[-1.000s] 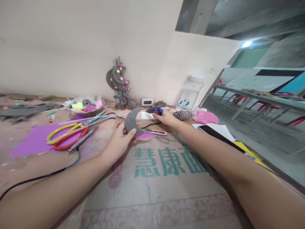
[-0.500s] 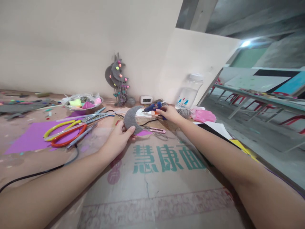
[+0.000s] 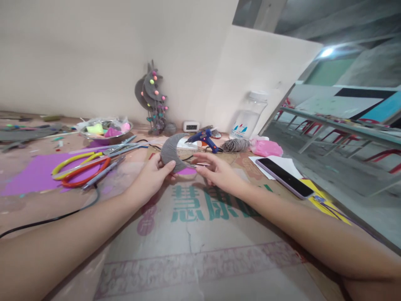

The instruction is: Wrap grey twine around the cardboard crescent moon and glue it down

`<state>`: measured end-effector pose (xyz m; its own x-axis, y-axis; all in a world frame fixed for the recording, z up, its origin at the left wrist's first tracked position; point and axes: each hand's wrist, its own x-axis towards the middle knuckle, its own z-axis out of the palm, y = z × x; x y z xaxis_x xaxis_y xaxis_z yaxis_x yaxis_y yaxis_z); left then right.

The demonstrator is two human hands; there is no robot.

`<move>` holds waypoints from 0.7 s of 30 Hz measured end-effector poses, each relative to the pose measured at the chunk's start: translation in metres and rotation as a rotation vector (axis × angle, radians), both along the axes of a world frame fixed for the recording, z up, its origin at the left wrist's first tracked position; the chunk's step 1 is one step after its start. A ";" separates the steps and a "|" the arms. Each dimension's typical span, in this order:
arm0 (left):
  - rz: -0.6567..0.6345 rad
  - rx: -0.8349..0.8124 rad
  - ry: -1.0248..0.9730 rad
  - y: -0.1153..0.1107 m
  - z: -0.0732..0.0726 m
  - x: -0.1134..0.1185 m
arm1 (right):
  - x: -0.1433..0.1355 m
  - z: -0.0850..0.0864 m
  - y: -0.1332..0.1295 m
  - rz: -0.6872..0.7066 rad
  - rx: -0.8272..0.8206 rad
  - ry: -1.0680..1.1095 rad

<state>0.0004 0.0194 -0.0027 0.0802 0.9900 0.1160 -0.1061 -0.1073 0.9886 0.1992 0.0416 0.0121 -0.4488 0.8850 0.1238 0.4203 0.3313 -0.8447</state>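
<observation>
My left hand (image 3: 158, 171) is closed on the lower left of a crescent moon (image 3: 171, 152) wrapped in grey yarn, thumb on its front face. The moon is held upright above the cardboard (image 3: 150, 259). To the right, my right hand (image 3: 219, 171) has curved fingers, with a gap between thumb and forefinger. Small thread snips (image 3: 202, 164), partly hidden, show in that gap; firm contact is not visible. Beyond the hands, a blue hot glue gun (image 3: 203, 138) rests with its nozzle pointing left.
Behind stand a decorated moon hanging (image 3: 153, 96), a small clock (image 3: 191, 126) and a water bottle (image 3: 247, 117). A grey yarn bundle (image 3: 235, 145) and a phone (image 3: 283, 176) lie right. Scissors (image 3: 84, 167), purple paper (image 3: 28, 171) and a bowl (image 3: 106, 140) are left.
My right hand has let go of the glue gun and come down and nearer, to the snips beside the moon. My left hand still holds the moon. The view has shifted slightly.
</observation>
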 end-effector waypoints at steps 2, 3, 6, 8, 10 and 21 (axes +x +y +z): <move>-0.005 -0.007 -0.008 -0.001 -0.001 0.000 | -0.002 -0.002 -0.005 0.023 -0.097 0.064; -0.004 -0.012 -0.007 -0.001 -0.001 0.000 | -0.001 -0.003 -0.006 0.027 -0.113 0.071; -0.012 -0.015 0.000 -0.002 0.000 0.000 | 0.001 -0.004 -0.006 0.018 -0.038 0.052; -0.029 -0.011 0.013 -0.002 0.000 0.000 | 0.002 -0.005 -0.005 -0.007 0.053 0.025; -0.041 -0.008 0.032 -0.001 0.000 0.000 | 0.002 -0.006 -0.004 -0.045 0.102 -0.014; -0.091 -0.027 0.126 -0.007 0.008 0.004 | 0.002 -0.008 -0.004 -0.110 0.084 0.004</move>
<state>0.0041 0.0122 0.0057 0.1820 0.9806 0.0725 0.0106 -0.0757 0.9971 0.2012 0.0374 0.0042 -0.3486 0.9154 0.2011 0.4553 0.3530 -0.8174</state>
